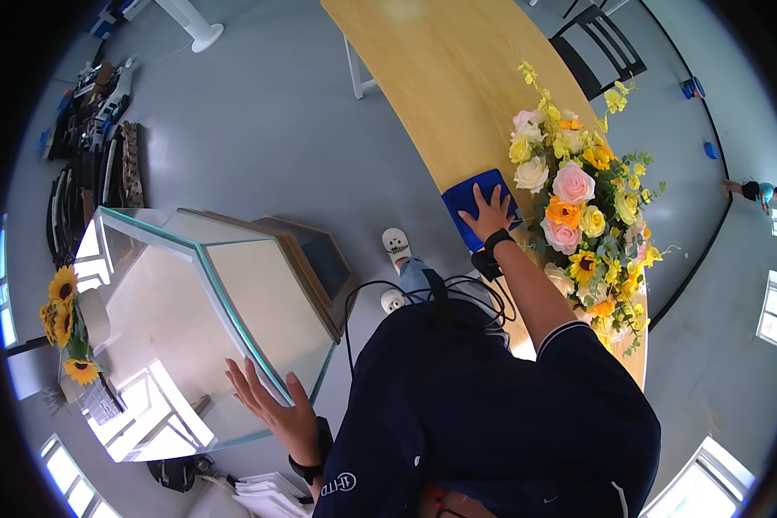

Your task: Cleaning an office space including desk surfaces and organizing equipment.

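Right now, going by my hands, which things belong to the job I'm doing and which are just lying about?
Likely in the job:
Blue cloth, under your spread right hand
Wooden table, under the cloth
Glass case, nearest your left hand; contact unclear

Apparently just about:
Mixed flower arrangement, beside the cloth
Sunflowers, far left
Black chair, beyond the table

- Flowers (592,220) in pink, orange, yellow and cream filled the space between two and three o'clock.
- A black chair (578,67) stood between one and two.
- A white column (184,15) rose near eleven.
- Dark clutter (91,164), its pieces hard to tell apart, lay between nine and ten.
- Sunflowers (62,321) showed between eight and nine.
- White sheets (272,498) were stacked near seven.
- A person (761,192) in a teal top was near three, well apart.
- One window (66,476) glowed at eight, another (704,483) at four.
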`<action>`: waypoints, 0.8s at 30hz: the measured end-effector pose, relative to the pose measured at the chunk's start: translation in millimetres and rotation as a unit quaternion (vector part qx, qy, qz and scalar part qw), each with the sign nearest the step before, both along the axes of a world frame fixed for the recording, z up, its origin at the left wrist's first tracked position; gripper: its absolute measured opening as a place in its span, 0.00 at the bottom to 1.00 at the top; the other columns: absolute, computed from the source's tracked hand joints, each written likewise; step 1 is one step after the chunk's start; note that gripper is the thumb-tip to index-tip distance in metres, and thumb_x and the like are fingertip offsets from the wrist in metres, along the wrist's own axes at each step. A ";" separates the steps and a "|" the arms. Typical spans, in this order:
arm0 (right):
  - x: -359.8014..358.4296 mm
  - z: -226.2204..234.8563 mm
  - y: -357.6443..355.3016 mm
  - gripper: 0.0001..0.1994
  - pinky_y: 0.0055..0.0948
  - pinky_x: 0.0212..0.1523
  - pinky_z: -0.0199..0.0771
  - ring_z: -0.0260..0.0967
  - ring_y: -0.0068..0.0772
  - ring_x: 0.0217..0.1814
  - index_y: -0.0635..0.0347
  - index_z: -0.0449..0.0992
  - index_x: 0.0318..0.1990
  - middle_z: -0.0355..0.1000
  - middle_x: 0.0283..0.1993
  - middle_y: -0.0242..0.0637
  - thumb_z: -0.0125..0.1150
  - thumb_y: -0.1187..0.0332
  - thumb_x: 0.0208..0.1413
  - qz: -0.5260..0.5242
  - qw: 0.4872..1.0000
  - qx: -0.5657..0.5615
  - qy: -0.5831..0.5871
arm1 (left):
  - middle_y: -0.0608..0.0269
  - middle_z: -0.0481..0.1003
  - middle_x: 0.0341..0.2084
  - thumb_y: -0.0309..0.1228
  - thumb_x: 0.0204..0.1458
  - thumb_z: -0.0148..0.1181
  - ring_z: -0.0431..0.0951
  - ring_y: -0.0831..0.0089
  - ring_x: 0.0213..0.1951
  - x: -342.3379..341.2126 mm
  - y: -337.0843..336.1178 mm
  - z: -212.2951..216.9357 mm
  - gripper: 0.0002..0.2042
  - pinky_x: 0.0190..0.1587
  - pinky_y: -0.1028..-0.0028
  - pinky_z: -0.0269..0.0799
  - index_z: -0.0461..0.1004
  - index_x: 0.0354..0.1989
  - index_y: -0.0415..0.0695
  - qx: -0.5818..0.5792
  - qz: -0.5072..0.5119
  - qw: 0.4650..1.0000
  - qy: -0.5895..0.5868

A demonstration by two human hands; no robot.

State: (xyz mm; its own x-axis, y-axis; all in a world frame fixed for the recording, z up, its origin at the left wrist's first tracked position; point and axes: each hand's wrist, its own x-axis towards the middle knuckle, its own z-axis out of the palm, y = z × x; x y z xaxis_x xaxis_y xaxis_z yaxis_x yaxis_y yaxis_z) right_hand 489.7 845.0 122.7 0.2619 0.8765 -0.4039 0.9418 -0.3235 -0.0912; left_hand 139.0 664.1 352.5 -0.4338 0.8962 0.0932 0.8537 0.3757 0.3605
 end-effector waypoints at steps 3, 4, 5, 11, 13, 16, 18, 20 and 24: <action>-11.2 -3.7 30.4 0.35 0.65 0.51 0.43 0.27 0.59 0.64 0.30 0.44 0.59 0.29 0.64 0.46 0.51 0.42 0.42 0.010 1.000 -0.005 -0.002 | 0.55 0.47 0.58 0.34 0.43 0.49 0.42 0.55 0.60 8.8 9.9 -2.3 0.27 0.57 0.50 0.35 0.53 0.55 0.49 -0.041 0.008 0.999 0.013; -14.8 -4.1 39.7 0.35 0.65 0.51 0.43 0.27 0.59 0.64 0.31 0.44 0.59 0.29 0.64 0.46 0.51 0.42 0.42 0.011 1.000 -0.002 -0.006 | 0.55 0.46 0.58 0.33 0.43 0.50 0.42 0.55 0.60 11.7 13.0 -1.3 0.27 0.57 0.50 0.35 0.53 0.55 0.49 -0.059 0.016 0.998 0.020; -17.6 -3.7 48.6 0.35 0.65 0.51 0.43 0.27 0.59 0.64 0.31 0.44 0.59 0.29 0.64 0.46 0.51 0.42 0.42 0.016 1.000 -0.005 -0.004 | 0.54 0.46 0.59 0.33 0.42 0.50 0.41 0.54 0.61 15.2 16.3 0.0 0.27 0.57 0.50 0.36 0.54 0.55 0.49 -0.077 0.024 0.996 0.028; -33.4 -1.5 100.9 0.35 0.66 0.50 0.44 0.28 0.60 0.63 0.33 0.44 0.59 0.31 0.64 0.48 0.49 0.42 0.43 0.036 0.999 0.010 -0.019 | 0.52 0.46 0.58 0.26 0.41 0.52 0.42 0.52 0.60 36.5 48.2 5.7 0.25 0.57 0.53 0.39 0.57 0.52 0.46 -0.031 -0.052 0.998 -0.007; -39.8 -1.4 115.0 0.36 0.66 0.50 0.44 0.28 0.60 0.64 0.33 0.44 0.59 0.31 0.64 0.48 0.49 0.42 0.43 0.030 0.999 0.010 -0.016 | 0.52 0.46 0.58 0.25 0.41 0.53 0.42 0.52 0.60 42.2 63.8 6.5 0.25 0.57 0.54 0.40 0.57 0.52 0.46 -0.038 -0.057 0.997 -0.033; -46.8 1.0 129.3 0.36 0.66 0.50 0.44 0.28 0.59 0.64 0.33 0.44 0.59 0.30 0.64 0.47 0.49 0.42 0.43 0.020 1.000 0.008 -0.017 | 0.51 0.46 0.58 0.22 0.41 0.53 0.43 0.53 0.60 48.3 89.0 7.1 0.25 0.57 0.56 0.43 0.58 0.52 0.46 -0.053 -0.068 0.996 -0.035; -47.4 4.2 134.6 0.36 0.65 0.50 0.44 0.28 0.59 0.64 0.33 0.44 0.59 0.30 0.64 0.47 0.49 0.42 0.43 0.011 1.000 0.006 -0.017 | 0.51 0.46 0.58 0.22 0.41 0.53 0.45 0.53 0.59 51.3 106.2 4.4 0.26 0.56 0.58 0.46 0.57 0.52 0.45 -0.044 -0.068 0.996 -0.048; -47.3 6.9 135.0 0.35 0.65 0.51 0.43 0.28 0.58 0.64 0.34 0.45 0.59 0.30 0.64 0.47 0.49 0.42 0.43 0.016 1.000 0.009 -0.010 | 0.49 0.46 0.58 0.24 0.41 0.54 0.46 0.52 0.59 55.4 124.1 -0.8 0.26 0.56 0.55 0.44 0.56 0.53 0.45 -0.032 -0.081 0.994 -0.069; -46.9 6.9 132.2 0.34 0.64 0.51 0.42 0.28 0.57 0.64 0.35 0.46 0.59 0.30 0.64 0.46 0.48 0.43 0.44 0.012 1.000 0.024 -0.003 | 0.47 0.45 0.58 0.28 0.41 0.54 0.46 0.52 0.59 68.6 160.4 -10.5 0.28 0.56 0.51 0.41 0.53 0.54 0.45 -0.024 -0.167 0.981 -0.097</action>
State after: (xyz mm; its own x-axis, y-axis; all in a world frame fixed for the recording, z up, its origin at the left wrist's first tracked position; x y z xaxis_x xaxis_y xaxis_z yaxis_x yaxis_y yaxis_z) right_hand 442.8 977.2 129.6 0.2423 0.9008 -0.3603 0.9501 -0.2955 -0.0999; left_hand 207.7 824.5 341.9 -0.1203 0.9927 -0.0075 0.8491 0.1068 0.5174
